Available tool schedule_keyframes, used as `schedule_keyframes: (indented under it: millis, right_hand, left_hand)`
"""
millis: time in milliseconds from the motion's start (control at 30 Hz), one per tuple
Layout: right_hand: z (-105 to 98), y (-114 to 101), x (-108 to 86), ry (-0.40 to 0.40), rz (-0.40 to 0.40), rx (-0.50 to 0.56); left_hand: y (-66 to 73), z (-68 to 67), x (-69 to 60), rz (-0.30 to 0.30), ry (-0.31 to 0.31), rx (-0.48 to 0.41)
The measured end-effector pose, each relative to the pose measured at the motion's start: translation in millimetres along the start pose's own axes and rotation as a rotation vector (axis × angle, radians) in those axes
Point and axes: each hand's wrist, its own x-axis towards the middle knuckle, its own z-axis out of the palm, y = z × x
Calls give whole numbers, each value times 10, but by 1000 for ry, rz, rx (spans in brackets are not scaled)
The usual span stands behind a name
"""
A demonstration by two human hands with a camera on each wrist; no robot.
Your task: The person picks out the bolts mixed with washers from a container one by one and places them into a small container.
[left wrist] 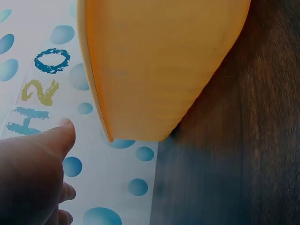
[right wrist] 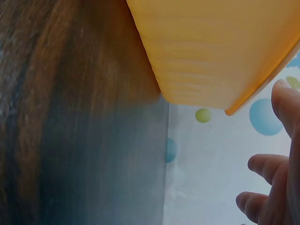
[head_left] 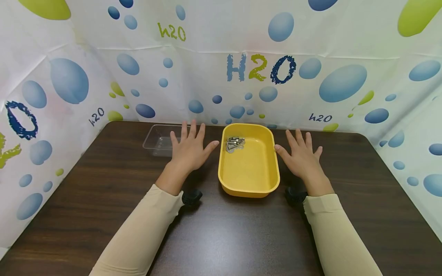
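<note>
A yellow rectangular tub [head_left: 249, 168] stands on the dark table between the two hands. Inside it, near the far left corner, lies a small heap of shiny metal pieces [head_left: 235, 144], too small to tell apart. My left hand [head_left: 189, 150] is spread with straight fingers left of the tub, partly in front of a clear plastic tray [head_left: 157, 142]. To the tub's right my right hand [head_left: 304, 161] is likewise spread, its thumb close to the rim. Both wrist views show the tub's outer side [left wrist: 154, 70] beside the thumb, and neither hand grips anything.
The dark wood-grain table [head_left: 221, 237] reaches back to a white curtain [head_left: 214, 34] printed with blue and green drops, which also hangs at both sides. A dark wrist strap piece [head_left: 192, 197] sits under the left wrist, another [head_left: 295, 194] under the right.
</note>
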Motion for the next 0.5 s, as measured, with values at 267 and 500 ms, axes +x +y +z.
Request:
schedule_keyframes:
  millis: [267, 500]
  right_hand:
    - [-35, -42, 14, 1, -9, 4]
    - [-190, -52, 6, 24, -54, 63]
  left_hand:
    - [43, -49, -40, 43, 10, -37]
    - [67, -60, -137, 144, 1, -97]
